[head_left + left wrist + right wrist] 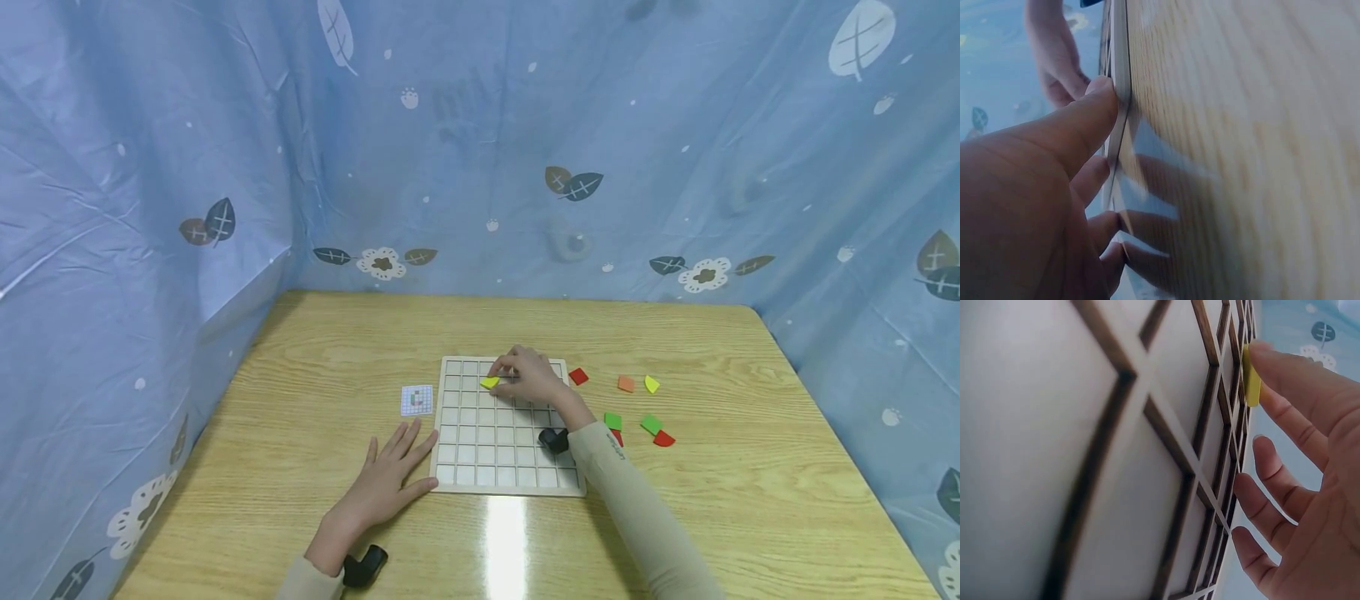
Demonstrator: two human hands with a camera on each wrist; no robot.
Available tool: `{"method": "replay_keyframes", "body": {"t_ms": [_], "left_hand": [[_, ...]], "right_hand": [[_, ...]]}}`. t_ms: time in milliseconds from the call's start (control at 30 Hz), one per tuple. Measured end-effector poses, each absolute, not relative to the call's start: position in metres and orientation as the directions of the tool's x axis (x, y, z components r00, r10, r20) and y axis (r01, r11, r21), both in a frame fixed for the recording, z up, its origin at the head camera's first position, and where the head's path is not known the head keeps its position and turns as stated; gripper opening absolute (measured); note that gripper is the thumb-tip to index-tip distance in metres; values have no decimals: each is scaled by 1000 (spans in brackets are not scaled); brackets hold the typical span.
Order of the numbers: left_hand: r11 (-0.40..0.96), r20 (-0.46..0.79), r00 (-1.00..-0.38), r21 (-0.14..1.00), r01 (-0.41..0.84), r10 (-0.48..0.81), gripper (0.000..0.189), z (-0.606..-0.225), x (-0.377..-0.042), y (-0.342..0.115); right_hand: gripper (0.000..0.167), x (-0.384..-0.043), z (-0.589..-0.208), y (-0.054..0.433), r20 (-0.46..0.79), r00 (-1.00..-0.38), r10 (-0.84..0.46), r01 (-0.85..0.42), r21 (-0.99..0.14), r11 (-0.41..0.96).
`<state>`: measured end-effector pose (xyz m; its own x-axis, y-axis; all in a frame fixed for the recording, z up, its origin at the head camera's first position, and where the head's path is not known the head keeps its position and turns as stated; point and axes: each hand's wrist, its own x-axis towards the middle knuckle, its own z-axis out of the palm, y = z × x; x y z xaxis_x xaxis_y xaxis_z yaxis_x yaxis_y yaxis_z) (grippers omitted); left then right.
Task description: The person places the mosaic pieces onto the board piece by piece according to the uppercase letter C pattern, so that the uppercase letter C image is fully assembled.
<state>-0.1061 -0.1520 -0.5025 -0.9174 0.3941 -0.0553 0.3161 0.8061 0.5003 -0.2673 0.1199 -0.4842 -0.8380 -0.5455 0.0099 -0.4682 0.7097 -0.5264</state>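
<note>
My right hand (527, 375) reaches over the upper part of the wooden grid board (465, 490). Between its thumb and index finger it pinches a yellow tile (490, 382), whose visible edge is curved. In the right wrist view the yellow tile (1251, 378) stands at a slant right at the grid ribs, with the other fingers loosely bent beside it. My left hand (386, 482) lies on the table with fingers spread, its thumb and index fingertips at the board's left edge. In the left wrist view, the thumb (1094, 109) touches the board's rim.
A small printed grid card (417, 400) lies left of the board. To the right are a red tile (578, 377), an orange tile (626, 383), a yellow quarter-round tile (652, 384), green tiles (652, 425) and a red quarter-round tile (663, 438). Patterned blue curtains (480, 167) surround the table.
</note>
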Motion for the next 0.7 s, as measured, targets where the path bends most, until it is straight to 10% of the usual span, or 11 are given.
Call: {"method": "replay_keyframes", "body": {"t_ms": [700], "left_hand": [[796,-59,-916,519,310,396,66,-504,-106,-152]], "right_hand": [[23,-271,-485,123,-24,-804,-594,-468,-590,658]]}}
